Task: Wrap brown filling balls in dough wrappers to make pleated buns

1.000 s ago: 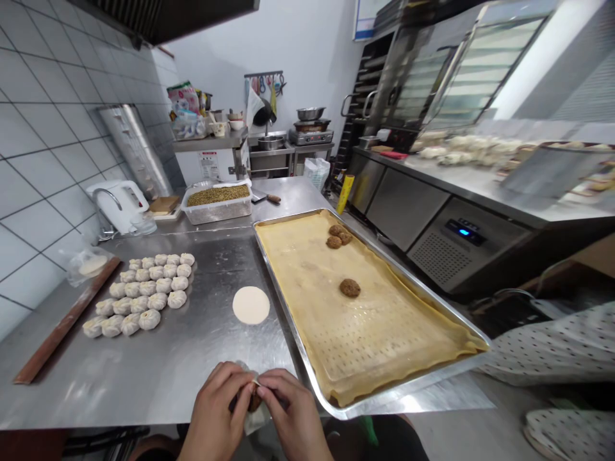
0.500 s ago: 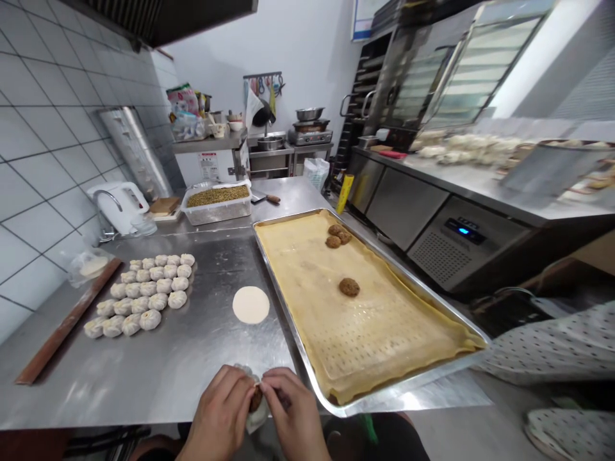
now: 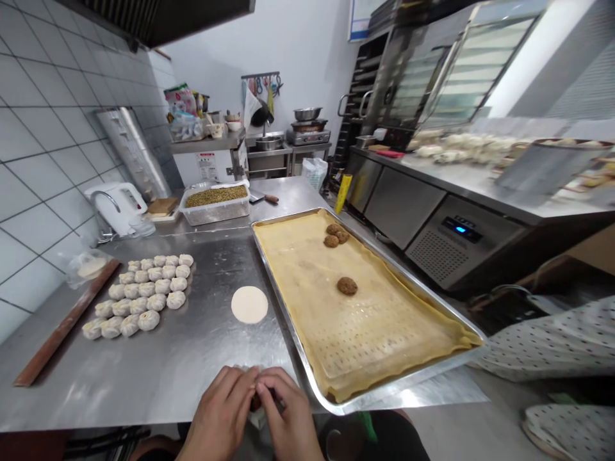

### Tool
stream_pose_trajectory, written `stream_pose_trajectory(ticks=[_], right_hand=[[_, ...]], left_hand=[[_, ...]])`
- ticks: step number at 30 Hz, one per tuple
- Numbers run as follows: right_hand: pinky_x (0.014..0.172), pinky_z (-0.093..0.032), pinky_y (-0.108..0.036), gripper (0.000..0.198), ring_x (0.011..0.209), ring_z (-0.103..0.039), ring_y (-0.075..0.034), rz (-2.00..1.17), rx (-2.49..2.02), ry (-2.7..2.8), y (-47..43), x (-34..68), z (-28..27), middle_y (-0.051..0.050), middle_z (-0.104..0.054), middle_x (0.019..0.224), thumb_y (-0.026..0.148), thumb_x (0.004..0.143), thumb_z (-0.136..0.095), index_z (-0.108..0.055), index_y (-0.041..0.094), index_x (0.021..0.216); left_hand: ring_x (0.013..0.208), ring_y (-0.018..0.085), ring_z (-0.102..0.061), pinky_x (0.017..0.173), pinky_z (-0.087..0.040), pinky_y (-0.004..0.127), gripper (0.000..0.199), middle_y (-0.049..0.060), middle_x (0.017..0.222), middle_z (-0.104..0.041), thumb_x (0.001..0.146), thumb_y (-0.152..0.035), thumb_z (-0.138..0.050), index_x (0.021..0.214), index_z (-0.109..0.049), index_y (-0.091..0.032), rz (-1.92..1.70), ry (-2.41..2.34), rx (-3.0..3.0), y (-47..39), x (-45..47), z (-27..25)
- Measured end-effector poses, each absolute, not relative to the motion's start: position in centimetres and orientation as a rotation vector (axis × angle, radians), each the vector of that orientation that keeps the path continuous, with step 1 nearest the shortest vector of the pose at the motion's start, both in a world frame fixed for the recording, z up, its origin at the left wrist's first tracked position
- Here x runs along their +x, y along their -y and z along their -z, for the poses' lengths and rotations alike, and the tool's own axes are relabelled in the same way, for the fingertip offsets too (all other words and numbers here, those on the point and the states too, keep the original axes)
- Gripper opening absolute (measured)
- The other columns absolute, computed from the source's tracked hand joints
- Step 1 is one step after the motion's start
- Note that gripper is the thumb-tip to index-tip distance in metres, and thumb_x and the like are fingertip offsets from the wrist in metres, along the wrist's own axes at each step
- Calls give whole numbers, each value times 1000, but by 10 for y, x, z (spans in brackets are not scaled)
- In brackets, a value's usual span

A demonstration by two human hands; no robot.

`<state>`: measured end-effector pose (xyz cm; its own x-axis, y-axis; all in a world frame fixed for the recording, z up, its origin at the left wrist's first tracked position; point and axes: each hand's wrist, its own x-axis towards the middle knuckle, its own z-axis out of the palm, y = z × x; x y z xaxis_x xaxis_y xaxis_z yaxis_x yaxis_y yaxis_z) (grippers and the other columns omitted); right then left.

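Observation:
At the table's front edge, my left hand (image 3: 223, 403) and my right hand (image 3: 284, 403) meet around a filled bun (image 3: 258, 417), pinching the rim of its dough wrapper together over dark brown filling. Fingers hide most of it. A single round dough wrapper (image 3: 249, 305) lies flat on the steel table beyond my hands. To the left stand rows of pleated buns (image 3: 139, 306). On the right, a large metal tray (image 3: 331, 404) lined with yellowish paper holds one brown filling ball (image 3: 346, 286) mid-tray and a cluster of filling balls (image 3: 335, 235) farther back.
A wooden rolling stick (image 3: 67, 323) lies at the left. Behind are a white kettle (image 3: 118, 208), a plastic tub (image 3: 214, 203) of greenish filling and a scraper with a wooden handle (image 3: 271, 199). A person's spotted sleeve (image 3: 557, 346) shows at the right.
My fingertips have drawn closer together over the bun, and less of its filling shows. The whole view has shifted very slightly; the table's other items stay put.

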<state>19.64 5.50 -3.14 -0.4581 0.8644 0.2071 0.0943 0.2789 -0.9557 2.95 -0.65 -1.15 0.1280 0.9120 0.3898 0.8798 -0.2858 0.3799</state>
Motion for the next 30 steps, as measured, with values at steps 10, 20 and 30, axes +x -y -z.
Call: stream_pose_trajectory(ticks=[10, 20, 30], right_hand=[[74, -57, -27, 26, 85, -70, -19, -1245, -937, 1738, -55, 197, 31, -7, -71, 92, 28, 103, -52, -73, 22, 88], [72, -58, -25, 25, 85, -71, -19, -1232, -988, 1708, -54, 198, 32, -7, -72, 91, 29, 102, -55, -72, 22, 85], [76, -60, -28, 25, 89, -72, -20, -1233, -981, 1706, -54, 200, 35, -9, -73, 96, 31, 102, -56, -74, 21, 88]], left_hand=[[87, 19, -62, 78, -58, 34, 26, 7, 98, -66, 102, -14, -46, 121, -63, -20, -827, -1859, 2350, 8, 29, 17], [87, 20, -63, 77, -57, 34, 18, 6, 95, -66, 100, -14, -49, 104, -65, -21, -872, -1880, 2323, 7, 34, 16], [84, 19, -63, 75, -57, 32, 22, 6, 92, -66, 101, -14, -46, 101, -67, -20, -904, -1880, 2365, 7, 36, 15]])
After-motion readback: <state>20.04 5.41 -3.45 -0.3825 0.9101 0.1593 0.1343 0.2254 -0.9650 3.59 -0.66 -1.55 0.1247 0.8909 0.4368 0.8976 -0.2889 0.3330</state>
